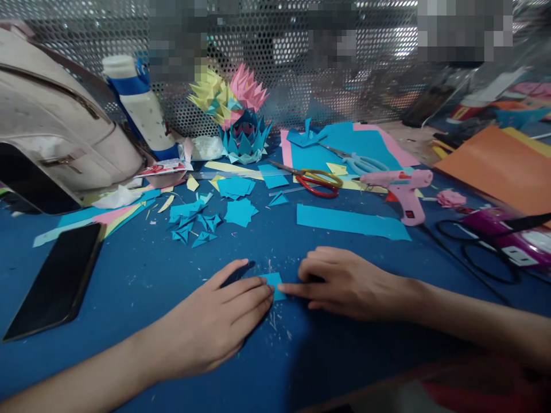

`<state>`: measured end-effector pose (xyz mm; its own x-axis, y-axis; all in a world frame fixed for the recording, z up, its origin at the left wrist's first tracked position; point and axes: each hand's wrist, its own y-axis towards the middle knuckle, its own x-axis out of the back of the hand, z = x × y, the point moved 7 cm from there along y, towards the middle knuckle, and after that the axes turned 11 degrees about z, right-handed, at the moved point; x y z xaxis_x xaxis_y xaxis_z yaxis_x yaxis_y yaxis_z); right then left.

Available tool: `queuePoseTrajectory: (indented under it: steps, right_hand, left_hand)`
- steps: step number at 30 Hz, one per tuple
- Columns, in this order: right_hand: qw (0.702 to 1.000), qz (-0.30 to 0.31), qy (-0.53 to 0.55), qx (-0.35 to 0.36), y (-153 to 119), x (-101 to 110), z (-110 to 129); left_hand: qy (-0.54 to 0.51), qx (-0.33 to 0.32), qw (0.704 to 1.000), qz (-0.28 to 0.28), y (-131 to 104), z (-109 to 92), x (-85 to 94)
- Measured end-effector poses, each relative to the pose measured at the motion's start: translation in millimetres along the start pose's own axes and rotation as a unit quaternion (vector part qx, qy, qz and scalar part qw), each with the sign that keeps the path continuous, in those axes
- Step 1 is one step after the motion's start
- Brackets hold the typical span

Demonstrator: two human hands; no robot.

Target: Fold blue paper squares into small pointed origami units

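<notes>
A small light-blue piece of paper (274, 280) lies on the dark blue tabletop between my two hands, partly covered by fingertips. My left hand (230, 312) rests flat over its left side, fingers stretched out together and thumb apart. From the right, my right hand (344, 284) reaches in; its straight index fingertip touches the paper's right edge while the other fingers are curled loosely. Beyond my hands lie several folded blue paper pieces (189, 217) and cut blue squares (241, 212). A long blue paper strip (350, 222) lies past my right hand.
A phone (55, 275) lies left. Scissors with red and yellow handles (321, 182), light-blue-handled scissors (359, 163) and a pink glue gun (404, 189) with its black cord (456, 287) lie further back. Paper flowers (243, 126), a bottle (140, 109) and a bag (64, 115) stand behind.
</notes>
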<state>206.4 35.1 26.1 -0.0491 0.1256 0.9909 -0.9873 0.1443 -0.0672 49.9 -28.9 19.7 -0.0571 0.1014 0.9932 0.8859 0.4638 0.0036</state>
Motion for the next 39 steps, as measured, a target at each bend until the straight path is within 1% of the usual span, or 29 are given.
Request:
queuePoseTrajectory:
  steps: [5,9,12,16,19,25,30,32,34,37,39]
  right_hand:
    - [0.999,-0.002,-0.01,-0.035,1,0,-9]
    - [0.999,-0.015,-0.019,-0.048,-1,1,-15]
    - [0.998,-0.015,-0.037,-0.056,0,3,-14]
    - [0.995,0.005,-0.072,-0.073,5,5,-7]
    - [0.996,0.015,-0.071,-0.061,7,5,2]
    - [0.998,0.027,-0.055,0.006,-1,4,19]
    - [0.998,0.047,-0.034,0.027,-2,12,22]
    - [0.999,0.033,0.001,0.034,1,18,19]
    - [0.999,-0.001,0.041,0.025,7,26,13]
    - [0.992,-0.06,0.107,-0.031,20,36,-2]
    - [0.983,-0.065,0.159,-0.058,31,35,-10]
  left_hand:
    - [-0.006,-0.002,1.0,0.0,0,0,-0.1]
    - [-0.013,-0.004,1.0,0.001,0,-1,1.3]
    - [-0.007,-0.006,1.0,0.006,1,-2,1.6]
    - [0.003,-0.007,1.0,-0.005,1,-2,2.8]
    - [-0.002,-0.004,1.0,-0.005,0,-2,2.5]
    - [-0.022,-0.003,1.0,-0.012,-1,-2,5.3]
    - [-0.035,-0.003,0.999,-0.025,0,-2,8.7]
    - [-0.038,0.0,0.998,-0.042,0,-1,11.7]
    - [-0.033,0.008,0.997,-0.071,-1,0,16.2]
    - [-0.017,0.02,0.995,-0.101,-3,1,20.9]
    - [-0.01,0.02,0.995,-0.102,-3,0,21.1]
